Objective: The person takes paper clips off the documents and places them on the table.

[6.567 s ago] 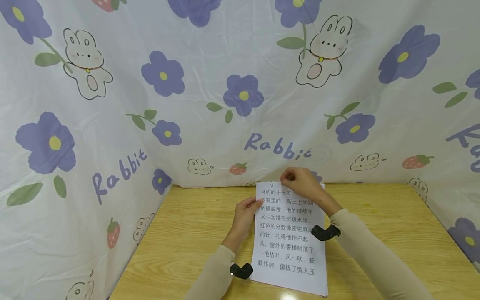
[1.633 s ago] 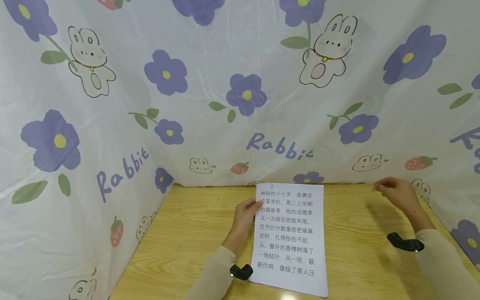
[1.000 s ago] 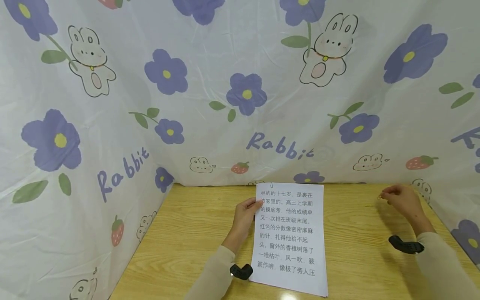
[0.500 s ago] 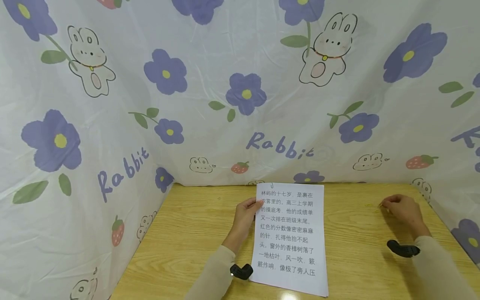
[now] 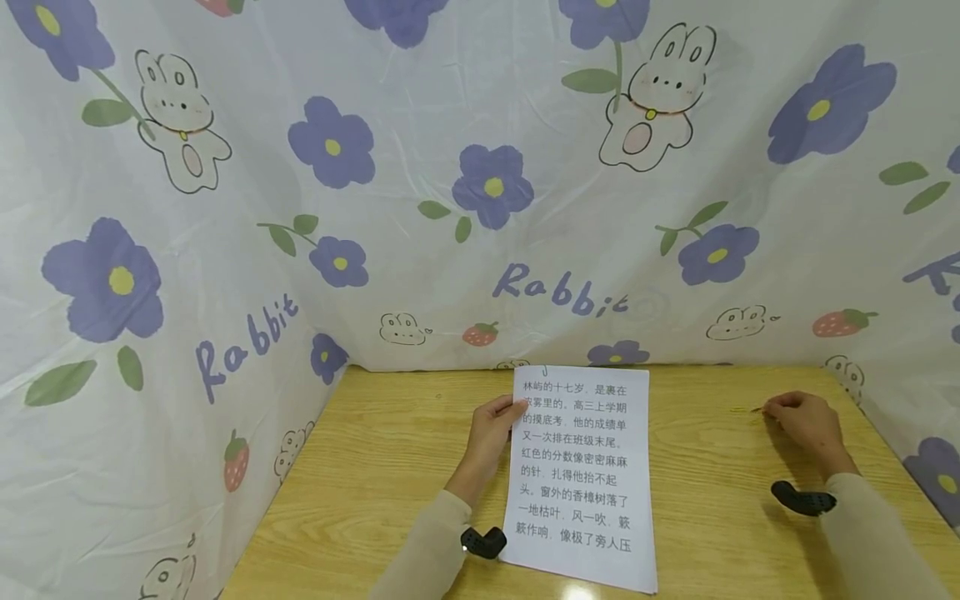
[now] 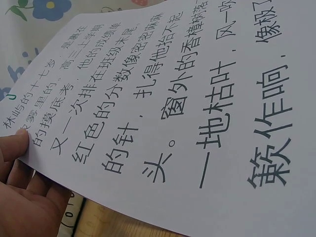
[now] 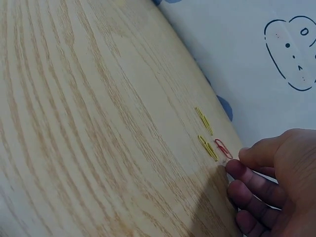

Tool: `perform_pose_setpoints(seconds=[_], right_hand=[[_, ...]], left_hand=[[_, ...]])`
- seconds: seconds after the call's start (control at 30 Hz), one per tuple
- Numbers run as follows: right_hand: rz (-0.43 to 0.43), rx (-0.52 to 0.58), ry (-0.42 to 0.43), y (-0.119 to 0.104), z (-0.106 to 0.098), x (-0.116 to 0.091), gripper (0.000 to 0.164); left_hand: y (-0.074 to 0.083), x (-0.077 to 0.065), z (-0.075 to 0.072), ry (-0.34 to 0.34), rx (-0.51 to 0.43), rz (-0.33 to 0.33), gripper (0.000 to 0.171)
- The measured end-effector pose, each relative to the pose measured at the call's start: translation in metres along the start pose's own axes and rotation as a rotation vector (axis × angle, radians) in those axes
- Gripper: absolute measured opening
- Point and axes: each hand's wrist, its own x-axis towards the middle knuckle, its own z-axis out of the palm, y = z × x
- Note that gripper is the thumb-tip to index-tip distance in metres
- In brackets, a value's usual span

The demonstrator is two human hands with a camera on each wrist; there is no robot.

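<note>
My left hand (image 5: 486, 442) grips the left edge of a white printed paper stack (image 5: 577, 568), thumb on top, in the head view. A green paper clip (image 6: 12, 97) sits on the stack's top edge. My right hand (image 5: 812, 427) is low over the table at the right. In the right wrist view its thumb and index finger pinch the near end of a red paper clip (image 7: 223, 148). One yellow paper clip (image 7: 204, 121) and a second yellow paper clip (image 7: 207, 147) lie on the table just beyond the fingertips.
A wooden table (image 5: 375, 467) carries everything. Behind and to the sides hangs a white cloth (image 5: 420, 267) printed with flowers and rabbits. Black wrist cameras sit on the left wrist (image 5: 483, 543) and the right wrist (image 5: 804, 498).
My right hand has left the stack's top edge, moved far right with a small clip, then come down beside the clips on the table. My left hand keeps its grip.
</note>
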Motion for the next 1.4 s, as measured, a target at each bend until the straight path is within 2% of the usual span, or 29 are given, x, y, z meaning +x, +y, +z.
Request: perform_pose_setpoints(seconds=[0.3, 0.67, 0.97, 1.2, 1.4], right_hand=[[-0.012, 0.006, 0.001, 0.0, 0.001, -0.002, 0.042], [0.022, 0.023, 0.003, -0.002, 0.001, -0.005, 0.044], [0.006, 0.029, 0.004, -0.007, 0.0, -0.006, 0.045], [-0.036, 0.058, -0.015, -0.025, 0.0, -0.007, 0.049], [-0.151, 0.064, -0.001, -0.048, 0.003, -0.005, 0.047]], left_hand=[[0.0, -0.001, 0.0, 0.013, 0.006, 0.002, 0.035], [0.0, -0.002, 0.0, -0.008, 0.005, 0.016, 0.035], [0.0, -0.001, 0.0, 0.001, -0.001, 0.015, 0.036], [0.001, 0.0, 0.001, 0.009, -0.005, 0.007, 0.037], [0.001, 0.002, 0.001, 0.011, -0.008, 0.0, 0.037]])
